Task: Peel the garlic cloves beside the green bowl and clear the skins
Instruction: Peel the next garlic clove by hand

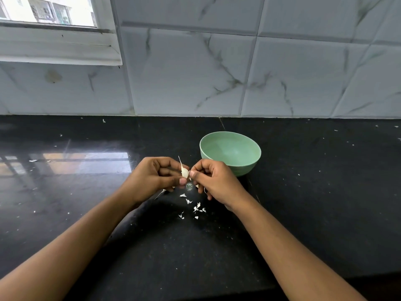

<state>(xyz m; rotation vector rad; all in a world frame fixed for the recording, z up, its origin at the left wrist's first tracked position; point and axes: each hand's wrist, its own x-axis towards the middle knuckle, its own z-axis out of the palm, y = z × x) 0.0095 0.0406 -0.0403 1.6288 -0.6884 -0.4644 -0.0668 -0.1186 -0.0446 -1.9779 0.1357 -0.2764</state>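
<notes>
garlic clove btwn both hands' fingers, pinched

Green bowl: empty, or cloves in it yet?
Empty, as far as shows: the upright pale green round bowl has a bare, smooth inside. Its near inner wall is hidden behind the rim.

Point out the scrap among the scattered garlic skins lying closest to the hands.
The scrap just under the left hand; the other scraps lie farther off, nearer the counter's front.
</notes>
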